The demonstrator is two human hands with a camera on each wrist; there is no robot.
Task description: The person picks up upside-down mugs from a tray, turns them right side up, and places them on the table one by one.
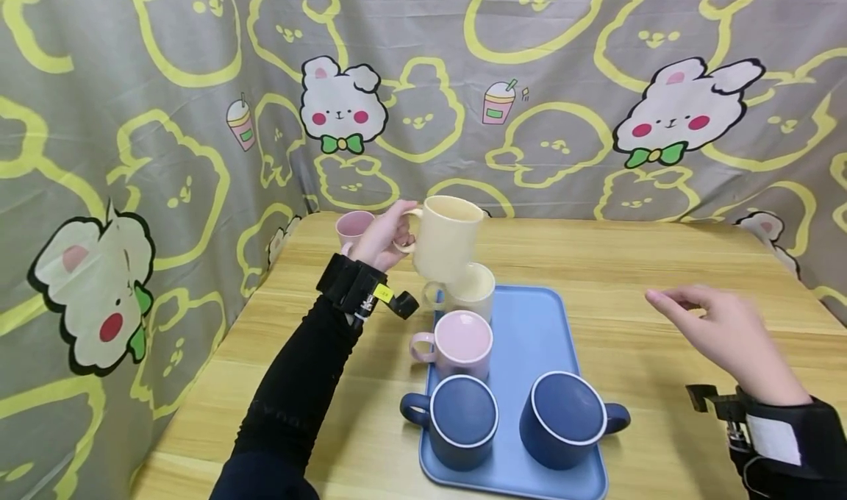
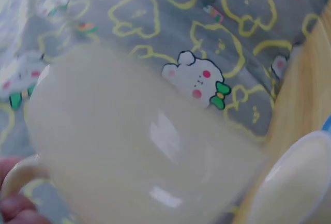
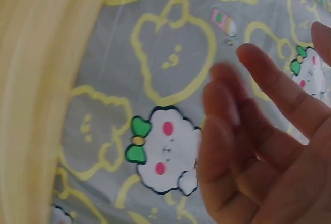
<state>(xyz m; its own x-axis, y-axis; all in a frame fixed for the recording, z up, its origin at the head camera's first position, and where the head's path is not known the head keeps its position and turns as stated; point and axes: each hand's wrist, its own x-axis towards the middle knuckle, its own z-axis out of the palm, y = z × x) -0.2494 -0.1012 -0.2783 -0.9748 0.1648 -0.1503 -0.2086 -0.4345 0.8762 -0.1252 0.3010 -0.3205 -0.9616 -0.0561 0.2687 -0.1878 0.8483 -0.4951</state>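
My left hand [image 1: 385, 234] grips the handle of a cream mug [image 1: 448, 237], holding it upright in the air near the far end of the blue tray [image 1: 529, 331]. In the left wrist view this mug [image 2: 139, 141] fills the middle, fingers [image 2: 23, 211] at its handle. Just below it in the head view, another cream mug [image 1: 478, 294] stands on the tray. A pink mug [image 1: 463, 342] and a dark blue mug [image 1: 463, 420] follow down the tray's left side, handles to the left. My right hand [image 1: 728, 331] hovers right of the tray with loosely bent fingers, holding nothing.
A second dark blue mug [image 1: 565, 419] sits at the tray's near right, its handle to the right. Behind my left hand, another pink mug [image 1: 354, 224] stands on the wooden table [image 1: 629, 265]. A patterned grey curtain [image 1: 423, 15] hangs along the back and left side.
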